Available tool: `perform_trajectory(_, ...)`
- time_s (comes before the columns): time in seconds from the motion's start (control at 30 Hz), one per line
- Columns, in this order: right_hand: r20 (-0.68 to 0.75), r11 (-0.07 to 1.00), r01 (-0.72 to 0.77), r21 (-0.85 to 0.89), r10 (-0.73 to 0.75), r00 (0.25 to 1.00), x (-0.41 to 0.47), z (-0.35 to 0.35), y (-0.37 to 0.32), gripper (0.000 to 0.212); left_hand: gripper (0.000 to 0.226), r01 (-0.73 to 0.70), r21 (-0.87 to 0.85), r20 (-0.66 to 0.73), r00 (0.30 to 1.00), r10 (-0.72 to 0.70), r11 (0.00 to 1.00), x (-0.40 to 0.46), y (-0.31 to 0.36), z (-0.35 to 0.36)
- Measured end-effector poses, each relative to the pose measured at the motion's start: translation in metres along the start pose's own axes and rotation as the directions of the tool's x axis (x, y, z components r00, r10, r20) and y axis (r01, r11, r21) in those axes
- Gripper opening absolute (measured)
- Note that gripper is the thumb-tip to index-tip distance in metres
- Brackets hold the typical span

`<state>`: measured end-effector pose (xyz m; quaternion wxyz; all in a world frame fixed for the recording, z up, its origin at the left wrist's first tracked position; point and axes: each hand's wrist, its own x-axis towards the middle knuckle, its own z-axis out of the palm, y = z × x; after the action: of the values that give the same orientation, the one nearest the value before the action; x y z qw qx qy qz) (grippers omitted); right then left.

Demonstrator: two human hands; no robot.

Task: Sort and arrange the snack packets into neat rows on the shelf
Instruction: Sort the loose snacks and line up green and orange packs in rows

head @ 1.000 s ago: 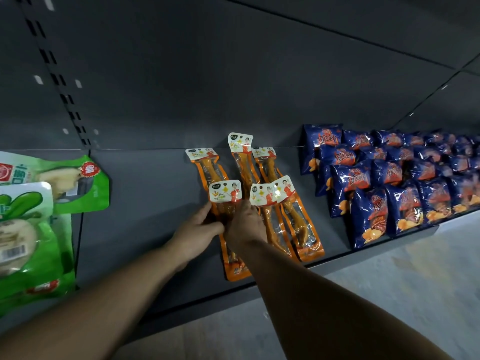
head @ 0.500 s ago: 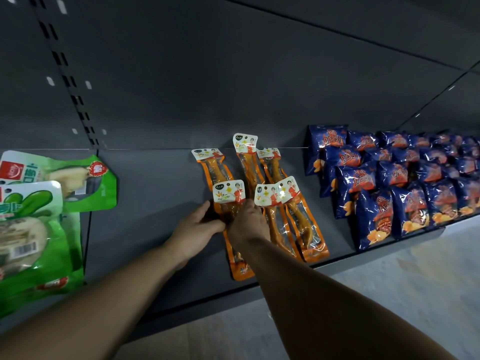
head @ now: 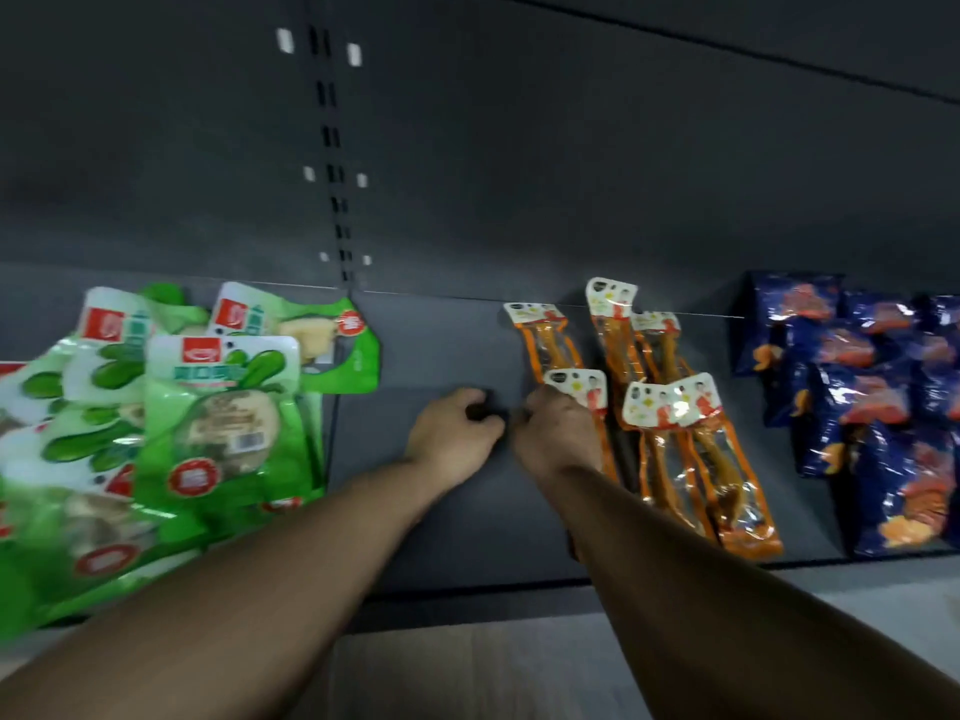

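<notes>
Roughly midway, I judge: beyond and to the outer side of the right hand point(head: 558, 433), the blue packets point(head: 852, 402) sit in rows; outside the left hand point(head: 454, 433), green packets point(head: 171, 407) lie heaped. Orange packets point(head: 670, 439) remain crooked; right fingers rest on one, left fingers curl, seemingly empty.

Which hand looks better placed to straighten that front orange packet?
The right hand, probably: it already rests on the front orange packet, while the left hand sits beside it on bare shelf.

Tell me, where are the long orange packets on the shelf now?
In the head view, the orange packets lie centre-right on the shelf, between green packets and blue packets.
</notes>
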<state>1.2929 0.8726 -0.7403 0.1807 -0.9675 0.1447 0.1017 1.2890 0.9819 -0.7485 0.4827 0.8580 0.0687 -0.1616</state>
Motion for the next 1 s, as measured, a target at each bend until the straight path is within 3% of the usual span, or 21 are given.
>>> perform_trajectory(0.1,0.044,0.997,0.069,-0.046,-0.067,0.997,-0.004,0.008,-0.022,0.031,0.029,-0.041,0.089,-0.016,0.999,0.042,0.995,-0.005,-0.006,-0.021)
perform_trajectory(0.27,0.060,0.978,0.199,-0.061,-0.195,0.979,-0.010,0.026,-0.057,0.031,0.031,-0.013,0.169,-0.079,0.996,0.027,0.986,-0.013,-0.030,-0.064)
perform_trajectory(0.67,0.091,0.945,0.324,0.029,-0.326,0.941,-0.046,0.084,-0.137,0.018,0.025,0.009,0.293,-0.232,0.971,0.062,0.956,-0.047,-0.098,-0.158)
perform_trajectory(0.8,0.106,0.946,0.323,0.021,-0.323,0.940,-0.054,0.096,-0.149,0.026,0.035,0.052,0.379,-0.277,0.959,0.059,0.924,-0.052,-0.115,-0.181)
perform_trajectory(1.0,0.082,0.954,0.292,0.070,-0.297,0.951,-0.058,0.111,-0.159,0.042,0.055,0.155,0.581,-0.245,0.970,-0.010,0.799,-0.062,-0.137,-0.198)
